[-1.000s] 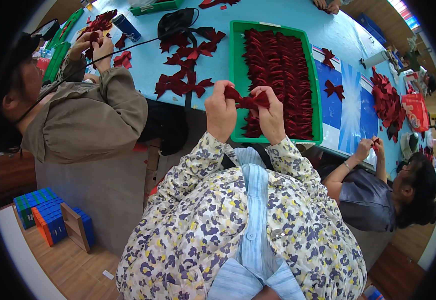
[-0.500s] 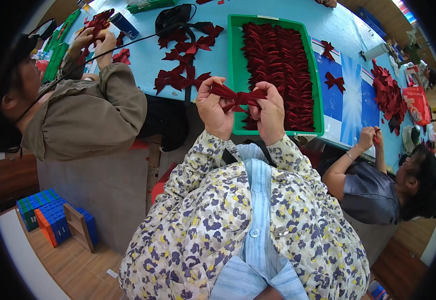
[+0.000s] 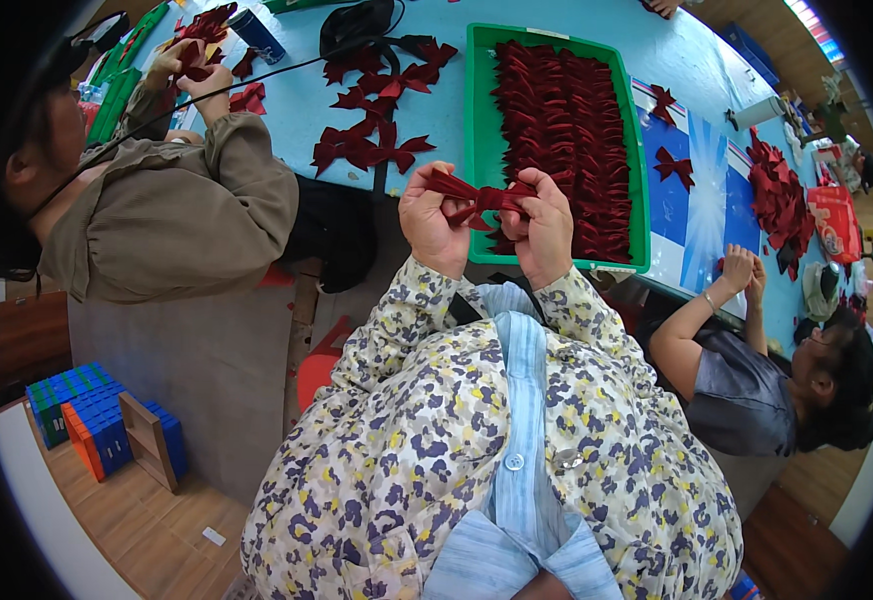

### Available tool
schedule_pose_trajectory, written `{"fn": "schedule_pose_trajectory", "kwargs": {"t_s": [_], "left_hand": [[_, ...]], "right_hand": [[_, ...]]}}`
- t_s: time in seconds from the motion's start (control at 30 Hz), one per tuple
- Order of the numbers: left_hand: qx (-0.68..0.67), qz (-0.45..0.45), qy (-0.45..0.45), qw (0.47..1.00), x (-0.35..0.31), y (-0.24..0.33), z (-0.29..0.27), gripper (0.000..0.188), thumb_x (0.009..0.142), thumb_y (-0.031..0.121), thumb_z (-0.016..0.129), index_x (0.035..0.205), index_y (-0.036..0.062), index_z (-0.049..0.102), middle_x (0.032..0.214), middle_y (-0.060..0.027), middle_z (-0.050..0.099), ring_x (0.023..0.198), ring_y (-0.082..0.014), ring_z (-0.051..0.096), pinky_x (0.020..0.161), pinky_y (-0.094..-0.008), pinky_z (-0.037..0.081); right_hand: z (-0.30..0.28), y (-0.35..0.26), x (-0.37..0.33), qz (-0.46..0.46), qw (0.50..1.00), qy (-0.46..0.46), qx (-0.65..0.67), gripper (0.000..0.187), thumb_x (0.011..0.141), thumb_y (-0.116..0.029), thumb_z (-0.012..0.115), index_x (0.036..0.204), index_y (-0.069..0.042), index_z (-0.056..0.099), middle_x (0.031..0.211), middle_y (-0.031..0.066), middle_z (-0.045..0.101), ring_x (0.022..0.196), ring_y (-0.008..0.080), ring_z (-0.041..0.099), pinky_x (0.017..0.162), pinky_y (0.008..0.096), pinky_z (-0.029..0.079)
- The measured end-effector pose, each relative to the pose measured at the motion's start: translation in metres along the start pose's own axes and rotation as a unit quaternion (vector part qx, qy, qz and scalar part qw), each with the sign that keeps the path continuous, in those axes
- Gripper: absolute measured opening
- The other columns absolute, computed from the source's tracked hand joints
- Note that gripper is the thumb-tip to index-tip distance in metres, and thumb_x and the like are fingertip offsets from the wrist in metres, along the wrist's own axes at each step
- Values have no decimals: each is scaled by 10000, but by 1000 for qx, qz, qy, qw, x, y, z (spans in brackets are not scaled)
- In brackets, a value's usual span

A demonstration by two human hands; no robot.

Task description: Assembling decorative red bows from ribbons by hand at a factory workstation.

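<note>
A dark red ribbon bow [image 3: 489, 199] is stretched between my two hands, in front of the near edge of a green tray [image 3: 474, 120]. My left hand [image 3: 433, 226] pinches the bow's left loop. On the other side, my right hand [image 3: 545, 225] grips its right loop, with fingers partly behind the fabric. Rows of packed dark red bows [image 3: 567, 140] fill most of the tray. Left of the tray, several loose bows [image 3: 377, 150] lie on the light blue table [image 3: 292, 120].
A co-worker in an olive top [image 3: 177, 210] handles red ribbon at left. Another person in a grey top [image 3: 737, 385] works at right beside a blue-and-white board [image 3: 705, 200] and a heap of red bows [image 3: 779, 190]. A dark cable crosses the left side. Blue crates [image 3: 102, 430] stand on the floor.
The view has shifted slightly. Both my hands keep hold of the bow, which stays in nearly the same place. The co-workers' hands have moved a little.
</note>
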State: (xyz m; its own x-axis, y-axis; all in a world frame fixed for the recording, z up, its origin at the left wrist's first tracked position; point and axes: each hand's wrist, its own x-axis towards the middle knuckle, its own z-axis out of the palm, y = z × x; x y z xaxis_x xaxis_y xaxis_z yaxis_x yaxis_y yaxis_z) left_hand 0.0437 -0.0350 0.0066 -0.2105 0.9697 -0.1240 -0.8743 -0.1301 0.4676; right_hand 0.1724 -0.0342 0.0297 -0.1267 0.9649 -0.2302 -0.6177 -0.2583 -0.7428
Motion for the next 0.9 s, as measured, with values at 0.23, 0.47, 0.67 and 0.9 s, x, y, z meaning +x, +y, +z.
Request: {"fn": "schedule_pose_trajectory", "kwargs": {"t_s": [0.23, 0.47, 0.67, 0.9], "left_hand": [[130, 44, -16, 990, 8, -6, -2, 91, 837, -17, 517, 888, 33, 573, 668, 13, 552, 480, -21, 407, 449, -183, 363], [263, -126, -71, 954, 14, 10, -9, 220, 845, 67, 521, 1063, 46, 543, 936, -38, 595, 795, -85, 573, 655, -229, 455], [319, -61, -23, 945, 10, 24, -46, 365, 854, 131, 553, 1194, 29, 469, 1125, -63, 571, 1006, -118, 536, 786, -245, 411], [259, -140, -115, 949, -21, -12, 13, 348, 890, 292, 577, 1136, 48, 561, 1073, -39, 603, 951, -103, 551, 778, -256, 424]], "right_hand": [[-10, -1, 21, -97, 983, -2, -155, 244, 786, 52, 403, 1008, -39, 449, 752, 25, 517, 529, 52, 454, 419, 183, 319], [-21, -8, 35, -48, 976, 43, -208, 199, 809, 24, 396, 953, -56, 508, 705, 16, 528, 500, 44, 408, 433, 192, 298], [-27, -24, 40, -14, 994, 76, -79, 216, 851, -36, 343, 972, -78, 518, 626, 32, 502, 447, 64, 329, 402, 225, 228], [-21, 1, 32, -21, 994, 82, -72, 203, 856, -27, 385, 962, -98, 543, 709, 27, 549, 496, 59, 427, 398, 197, 281]]}}
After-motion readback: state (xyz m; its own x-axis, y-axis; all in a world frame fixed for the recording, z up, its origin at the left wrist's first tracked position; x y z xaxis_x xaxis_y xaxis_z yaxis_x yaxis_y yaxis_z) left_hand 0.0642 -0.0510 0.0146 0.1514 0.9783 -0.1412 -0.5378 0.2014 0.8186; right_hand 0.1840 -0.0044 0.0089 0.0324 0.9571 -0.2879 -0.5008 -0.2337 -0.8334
